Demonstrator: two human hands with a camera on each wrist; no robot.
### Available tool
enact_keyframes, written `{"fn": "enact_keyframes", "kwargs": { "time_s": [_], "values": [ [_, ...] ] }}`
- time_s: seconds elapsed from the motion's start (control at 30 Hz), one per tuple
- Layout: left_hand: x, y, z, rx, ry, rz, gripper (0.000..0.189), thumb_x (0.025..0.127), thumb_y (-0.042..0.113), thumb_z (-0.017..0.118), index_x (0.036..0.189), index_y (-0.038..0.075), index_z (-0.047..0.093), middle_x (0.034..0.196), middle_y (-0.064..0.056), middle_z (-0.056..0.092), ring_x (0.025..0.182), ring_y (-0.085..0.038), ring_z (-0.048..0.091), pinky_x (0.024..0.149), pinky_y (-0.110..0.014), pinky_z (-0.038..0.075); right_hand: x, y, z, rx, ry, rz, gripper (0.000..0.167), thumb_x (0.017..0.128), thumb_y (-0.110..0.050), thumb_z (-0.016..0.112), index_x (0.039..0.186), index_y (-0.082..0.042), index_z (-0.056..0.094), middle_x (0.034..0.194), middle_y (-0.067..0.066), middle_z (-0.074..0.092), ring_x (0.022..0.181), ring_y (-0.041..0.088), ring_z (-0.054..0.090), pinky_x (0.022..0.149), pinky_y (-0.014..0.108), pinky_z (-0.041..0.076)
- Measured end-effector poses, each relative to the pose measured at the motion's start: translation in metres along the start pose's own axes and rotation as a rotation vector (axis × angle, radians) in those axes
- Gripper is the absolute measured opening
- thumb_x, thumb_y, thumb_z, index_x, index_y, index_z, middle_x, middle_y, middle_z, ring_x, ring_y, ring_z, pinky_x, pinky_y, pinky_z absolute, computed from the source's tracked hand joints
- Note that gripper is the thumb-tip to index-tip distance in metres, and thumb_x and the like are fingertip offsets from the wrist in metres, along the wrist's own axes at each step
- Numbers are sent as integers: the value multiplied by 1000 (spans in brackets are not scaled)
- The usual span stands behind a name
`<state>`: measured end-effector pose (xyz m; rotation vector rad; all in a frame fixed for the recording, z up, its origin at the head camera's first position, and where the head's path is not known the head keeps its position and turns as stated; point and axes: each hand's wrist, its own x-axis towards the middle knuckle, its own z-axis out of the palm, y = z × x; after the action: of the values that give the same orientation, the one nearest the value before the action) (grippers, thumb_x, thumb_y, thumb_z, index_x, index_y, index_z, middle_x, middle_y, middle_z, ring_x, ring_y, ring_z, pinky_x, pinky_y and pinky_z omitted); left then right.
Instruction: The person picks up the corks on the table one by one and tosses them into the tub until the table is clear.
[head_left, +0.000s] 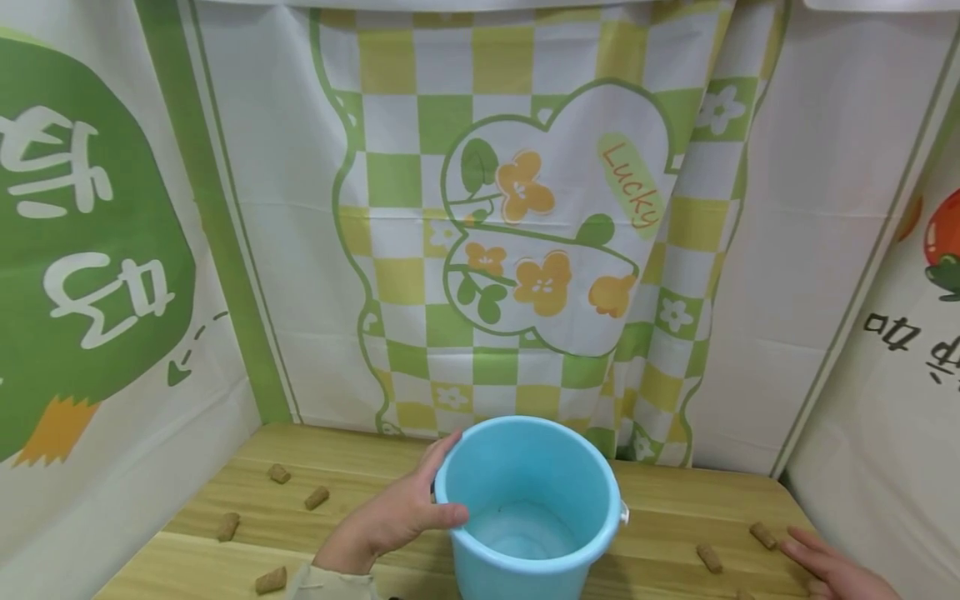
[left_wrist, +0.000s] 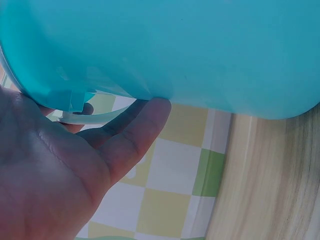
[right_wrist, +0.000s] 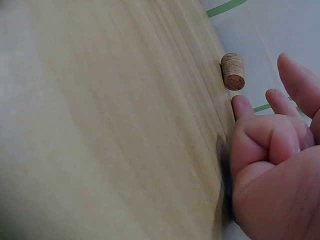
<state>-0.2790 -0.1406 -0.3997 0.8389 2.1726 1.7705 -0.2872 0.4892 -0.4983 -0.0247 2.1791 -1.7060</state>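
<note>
A light blue bucket (head_left: 528,575) stands upright on the wooden table, and no cork shows inside it. My left hand (head_left: 397,512) grips its rim on the left side, thumb over the edge and fingers along the outer wall. The left wrist view shows those fingers (left_wrist: 135,137) against the bucket wall, beside the pale handle (left_wrist: 95,118). At the far right, my right hand (head_left: 840,571) is low by the table, close to a cork (head_left: 762,536). In the right wrist view, this cork (right_wrist: 233,71) lies just beyond the fingertips, with nothing seen held.
Left of the bucket lie several corks, among them one cork (head_left: 271,580) near the front and another cork (head_left: 279,473) farther back. A cork (head_left: 708,558) lies between the bucket and my right hand. A checkered curtain (head_left: 442,358) hangs behind the table (head_left: 652,500).
</note>
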Motion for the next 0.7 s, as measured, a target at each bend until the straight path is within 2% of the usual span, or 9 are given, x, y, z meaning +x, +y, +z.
{"fn": "enact_keyframes", "kwargs": {
  "time_s": [0.03,0.1,0.17,0.27,0.37,0.43,0.5,0.53,0.7],
  "values": [
    [0,0,0,0,1,-1,107,83,49,79,161,22,10,156,-12,17,127,-39,41,97,-42,42,0,-2,2,30,4,4,83,109,-31,41,148,9,-20,112,36,49,55,4,39,56,22,43],
    [0,0,0,0,1,4,107,83,49,79,161,23,11,156,-12,17,127,-39,42,96,-42,43,1,-5,7,103,-3,-10,83,109,-28,41,146,8,-24,69,12,46,49,7,34,48,24,38],
    [0,-1,0,-6,-1,7,107,83,50,79,161,23,10,156,-12,17,127,-39,42,96,-41,43,2,-7,10,188,-12,-11,85,109,-26,42,146,4,-28,57,-7,31,47,6,32,48,24,35],
    [0,-1,-1,-12,-7,21,107,83,50,78,161,23,10,156,-13,16,126,-39,42,96,-41,44,4,-9,14,189,10,-17,88,108,-27,45,146,-1,-30,56,-9,31,46,6,31,47,24,34],
    [0,-1,0,-14,-10,18,107,83,51,78,160,23,11,156,-13,16,126,-39,42,96,-41,43,5,-12,16,62,68,-6,88,107,-30,48,150,3,-21,72,1,52,46,8,36,46,24,38],
    [0,-1,-1,-5,-7,20,106,83,52,78,160,23,11,156,-13,17,126,-39,42,96,-42,43,6,-13,18,-2,115,-2,88,106,-31,52,152,6,-13,103,19,61,46,9,38,45,24,39],
    [0,0,0,-4,-7,12,106,83,52,78,160,24,11,156,-13,17,126,-38,42,96,-42,43,7,-13,20,-44,165,2,88,104,-32,55,153,8,-5,135,28,46,47,9,40,46,25,41],
    [0,0,0,-5,-8,11,106,83,51,78,161,23,11,156,-13,17,126,-38,42,96,-42,43,7,-13,22,-48,188,3,88,103,-31,57,154,8,-2,143,28,40,47,10,40,46,25,41],
    [0,0,0,-18,-10,-2,107,83,50,78,161,23,9,156,-12,17,127,-38,42,96,-42,43,10,-12,23,-64,211,14,87,102,-29,60,154,9,2,145,27,39,50,10,40,47,26,42]
  ]
}}
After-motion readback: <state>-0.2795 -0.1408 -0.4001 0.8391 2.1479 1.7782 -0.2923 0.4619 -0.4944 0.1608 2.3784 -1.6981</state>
